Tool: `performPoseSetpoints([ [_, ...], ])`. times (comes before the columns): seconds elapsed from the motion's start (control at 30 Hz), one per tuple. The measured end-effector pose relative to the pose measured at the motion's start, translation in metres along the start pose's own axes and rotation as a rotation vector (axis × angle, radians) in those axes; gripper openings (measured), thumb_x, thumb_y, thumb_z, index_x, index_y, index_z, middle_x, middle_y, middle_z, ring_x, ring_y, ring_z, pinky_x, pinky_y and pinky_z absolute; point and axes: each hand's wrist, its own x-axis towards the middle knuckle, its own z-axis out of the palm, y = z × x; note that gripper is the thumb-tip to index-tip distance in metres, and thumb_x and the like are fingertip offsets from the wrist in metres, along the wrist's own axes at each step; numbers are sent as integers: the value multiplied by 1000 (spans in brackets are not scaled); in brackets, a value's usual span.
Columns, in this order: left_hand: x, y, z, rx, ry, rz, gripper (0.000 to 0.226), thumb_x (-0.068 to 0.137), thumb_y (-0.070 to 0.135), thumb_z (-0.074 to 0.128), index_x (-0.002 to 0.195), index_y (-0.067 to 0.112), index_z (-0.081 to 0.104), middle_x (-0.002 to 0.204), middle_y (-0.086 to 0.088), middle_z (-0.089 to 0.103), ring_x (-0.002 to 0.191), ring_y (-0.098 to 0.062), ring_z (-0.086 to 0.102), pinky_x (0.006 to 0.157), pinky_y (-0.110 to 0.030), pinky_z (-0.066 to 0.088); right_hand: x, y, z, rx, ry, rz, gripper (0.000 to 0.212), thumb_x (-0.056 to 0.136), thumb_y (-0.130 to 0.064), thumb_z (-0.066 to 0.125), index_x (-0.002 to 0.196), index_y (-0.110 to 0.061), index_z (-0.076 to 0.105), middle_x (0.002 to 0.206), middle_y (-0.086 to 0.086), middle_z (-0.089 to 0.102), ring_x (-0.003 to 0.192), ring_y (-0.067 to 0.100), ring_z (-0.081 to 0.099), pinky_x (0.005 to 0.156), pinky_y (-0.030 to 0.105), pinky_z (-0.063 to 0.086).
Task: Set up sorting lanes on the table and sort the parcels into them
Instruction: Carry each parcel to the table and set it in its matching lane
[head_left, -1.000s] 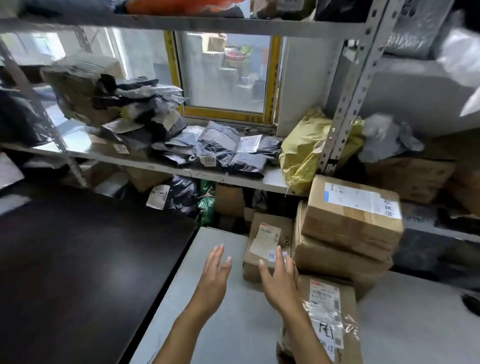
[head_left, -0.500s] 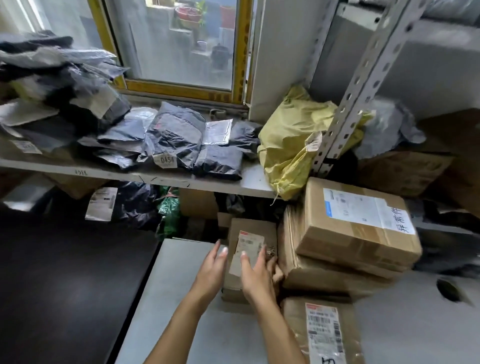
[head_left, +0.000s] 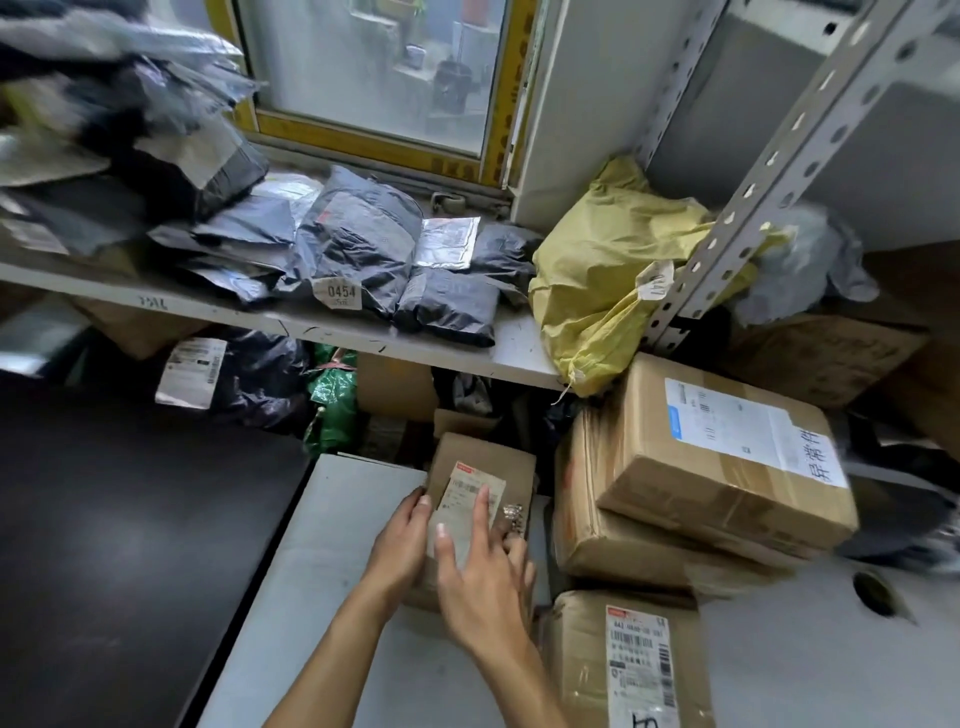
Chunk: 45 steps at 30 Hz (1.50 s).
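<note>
A small cardboard box (head_left: 501, 460) with a pale shipping label stands at the back of the grey table (head_left: 332, 545). My left hand (head_left: 400, 545) holds its left side, thumb on the top edge. My right hand (head_left: 483, 577) lies over its top, index finger and thumb on the label and the other fingers bent over the right edge. Right of it, two large cardboard boxes (head_left: 701, 483) are stacked, the upper one tilted. A labelled cardboard box (head_left: 576, 665) lies on the table in front of the stack.
A dark tabletop (head_left: 130, 519) adjoins the grey one on the left. Behind, a metal shelf (head_left: 249, 318) carries several dark poly bags (head_left: 358, 239) and a yellow sack (head_left: 597, 270). A perforated upright (head_left: 753, 192) rises at right. More parcels sit under the shelf.
Both hands have reached forward from above the table and closed onto the small box. The view has moved closer and lower towards it.
</note>
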Motion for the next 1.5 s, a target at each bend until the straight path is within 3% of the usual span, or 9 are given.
performPoseSetpoints([
  [0.17, -38, -17, -46, 22, 151, -56, 53, 98, 60, 30, 122, 29, 64, 122, 6, 68, 115, -15, 60, 104, -38, 46, -31, -11, -6, 203, -4, 26, 69, 103, -62, 23, 164, -35, 3, 147, 1, 54, 140, 23, 35, 112, 42, 25],
  [0.3, -64, -34, -72, -11, 148, -198, 54, 98, 65, 30, 134, 35, 55, 136, 4, 60, 124, -23, 56, 110, -49, 42, -20, 8, 6, 554, -98, 268, 69, 104, -61, 35, 163, -30, 18, 165, 8, 29, 149, 29, 30, 117, 48, 30],
  [0.43, -82, -24, -67, -41, 50, -201, 66, 96, 71, 28, 148, 35, 44, 149, 8, 49, 136, -20, 48, 116, -46, 37, -24, 10, 17, 1092, -350, 434, 79, 94, -76, 23, 135, -21, 61, 111, 7, 77, 94, 21, 77, 69, 30, 61],
  [0.5, -90, -19, -67, -56, 33, -210, 65, 94, 74, 27, 138, 35, 55, 137, 7, 60, 124, -18, 57, 111, -43, 43, -28, 8, 15, 1153, -426, 455, 85, 97, -75, 10, 119, -18, 69, 98, 8, 80, 85, 23, 78, 71, 33, 60],
  [0.63, -113, -13, -73, -118, 31, -192, 52, 97, 72, 28, 104, 41, 69, 112, 8, 70, 107, -17, 66, 100, -38, 51, -49, 3, 6, 1164, -465, 419, 94, 94, -80, 7, 121, -17, 71, 105, 13, 78, 97, 30, 76, 96, 45, 56],
  [0.83, -155, -2, -87, -191, 71, -83, 57, 99, 66, 31, 111, 32, 76, 102, 3, 78, 95, -18, 75, 92, -39, 58, -83, -15, -14, 1150, -442, 274, 85, 98, -72, 5, 122, -20, 68, 103, 7, 79, 93, 23, 77, 79, 37, 60],
  [1.07, -194, 18, -99, -222, 35, 76, 59, 72, 88, 40, 107, 52, 72, 116, 11, 74, 113, -19, 67, 104, -48, 49, -130, -28, -45, 1116, -407, 156, 82, 99, -72, 5, 117, -26, 70, 91, -3, 80, 80, 13, 78, 69, 30, 56],
  [1.33, -248, 36, -81, -209, 7, 191, 48, 103, 57, 33, 114, 32, 72, 103, 6, 78, 100, -17, 73, 94, -41, 56, -184, -17, -63, 1101, -318, 121, 80, 98, -73, 8, 115, -26, 71, 87, -2, 80, 74, 12, 77, 64, 30, 55],
  [1.5, -269, 26, -69, -159, -74, 192, 68, 81, 85, 40, 119, 36, 68, 110, 1, 76, 103, -22, 73, 95, -52, 55, -217, 3, -59, 1203, -275, 101, 87, 93, -79, 12, 131, -25, 67, 114, 5, 77, 105, 24, 74, 100, 50, 55],
])
